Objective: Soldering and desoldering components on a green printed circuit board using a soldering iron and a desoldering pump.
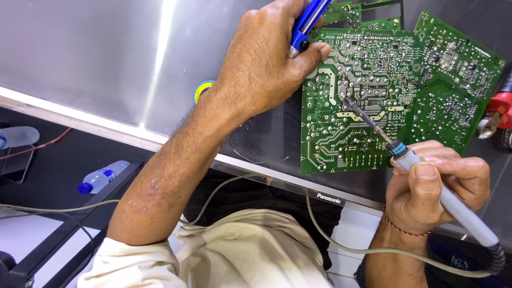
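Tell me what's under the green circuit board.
The circuit board lies solder side up on a grey metal sheet. Another green board pokes out from beneath its top edge. Whatever else sits under it is covered.

The person wears a cream short-sleeved shirt (234,250), its left sleeve bunched above the elbow. A thin red thread bracelet (401,228) circles the right wrist. Both forearms are bare below the sleeves.

The scene was viewed from a single head-worn camera, aimed steeply down, close above the circuit board (373,90).
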